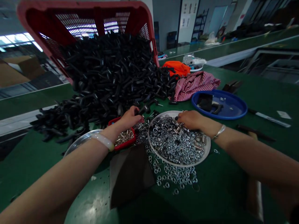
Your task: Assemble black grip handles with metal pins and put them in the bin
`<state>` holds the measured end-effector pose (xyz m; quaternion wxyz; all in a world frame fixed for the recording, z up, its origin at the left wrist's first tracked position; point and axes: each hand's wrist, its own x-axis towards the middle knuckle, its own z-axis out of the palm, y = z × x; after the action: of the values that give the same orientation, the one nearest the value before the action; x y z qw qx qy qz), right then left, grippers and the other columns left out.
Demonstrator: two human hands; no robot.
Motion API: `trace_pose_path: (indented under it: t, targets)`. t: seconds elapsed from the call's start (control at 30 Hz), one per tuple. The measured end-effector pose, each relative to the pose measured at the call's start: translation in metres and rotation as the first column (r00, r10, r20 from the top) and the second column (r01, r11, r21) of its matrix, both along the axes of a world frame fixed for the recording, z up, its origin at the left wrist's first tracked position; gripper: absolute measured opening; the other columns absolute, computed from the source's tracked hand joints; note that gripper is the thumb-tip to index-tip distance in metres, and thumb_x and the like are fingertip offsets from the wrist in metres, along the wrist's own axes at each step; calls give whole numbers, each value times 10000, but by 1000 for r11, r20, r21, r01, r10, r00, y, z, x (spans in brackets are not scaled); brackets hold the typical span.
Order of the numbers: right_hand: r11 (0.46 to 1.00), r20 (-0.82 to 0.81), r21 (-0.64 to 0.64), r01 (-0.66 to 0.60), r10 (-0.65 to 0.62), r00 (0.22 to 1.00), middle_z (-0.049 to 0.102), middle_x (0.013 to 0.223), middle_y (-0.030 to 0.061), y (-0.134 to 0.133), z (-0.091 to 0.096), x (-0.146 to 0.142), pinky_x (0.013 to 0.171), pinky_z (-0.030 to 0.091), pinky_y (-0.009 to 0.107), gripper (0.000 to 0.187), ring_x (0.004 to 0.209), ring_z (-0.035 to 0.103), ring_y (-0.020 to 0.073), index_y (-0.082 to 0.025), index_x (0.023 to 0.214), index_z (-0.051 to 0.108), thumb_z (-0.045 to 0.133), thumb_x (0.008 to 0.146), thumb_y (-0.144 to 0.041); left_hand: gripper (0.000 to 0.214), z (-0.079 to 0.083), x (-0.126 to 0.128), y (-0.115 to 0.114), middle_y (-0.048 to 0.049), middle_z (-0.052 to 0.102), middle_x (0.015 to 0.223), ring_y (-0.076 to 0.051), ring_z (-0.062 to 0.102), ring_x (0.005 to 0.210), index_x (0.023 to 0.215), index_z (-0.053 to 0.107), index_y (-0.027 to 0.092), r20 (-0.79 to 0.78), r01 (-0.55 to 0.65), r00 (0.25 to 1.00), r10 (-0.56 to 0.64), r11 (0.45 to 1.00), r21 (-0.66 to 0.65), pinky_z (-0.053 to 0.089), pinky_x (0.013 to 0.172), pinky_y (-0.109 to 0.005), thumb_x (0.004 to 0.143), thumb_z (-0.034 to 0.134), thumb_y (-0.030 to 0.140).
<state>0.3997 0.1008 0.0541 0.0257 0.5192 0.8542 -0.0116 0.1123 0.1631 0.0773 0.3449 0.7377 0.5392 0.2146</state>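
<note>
My left hand [130,117] is closed around a black plastic handle piece [144,109], held just in front of a big heap of the same black parts [109,74]. My right hand [191,120] rests on the far edge of a white plate [207,148] heaped with shiny metal nuts and washers [175,141]; its fingers are pinched together among them, and what they grip is too small to make out. A small red tray [123,138] of metal pieces sits under my left wrist. Loose washers [175,177] lie scattered on the green table in front of the plate.
A tipped red plastic crate [140,18] spills the black parts. A blue plate [235,107] with dark items, a checked cloth [196,84] and an orange object [176,67] lie at the back right. A dark card [128,174] lies in front. A clear bowl [79,143] sits left.
</note>
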Motion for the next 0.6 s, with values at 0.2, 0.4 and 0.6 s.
trace_pose_path:
  t: [0.2,0.4,0.6]
  targets:
    - [997,47,-67,-32,35,998,642,841,121,-21,19,2,605,416,321,138,752,586,227,-148,841,624,541,738,-187,206,-12,4,-76,13,608,677,-105,528,586,820,597,150,208,204,967,-148,938,-281,401,541,-202,619,558,128]
    - [941,-587,-336,37,-240,773,573,638,6,-68,26,6,484,376,239,286,535,494,106,-174,984,566,514,780,-367,141,-37,35,-96,-19,619,652,-150,542,595,731,663,181,-63,248,966,-250,968,-35,401,570,-256,656,628,296]
    - [676,-675,-737,-6,-737,-23,642,791,44,-106,11,-5,390,293,191,298,536,491,82,-181,959,547,610,724,-353,214,-39,71,-108,-62,640,858,-211,586,748,850,682,245,-342,356,896,-283,918,173,439,675,-314,642,636,232]
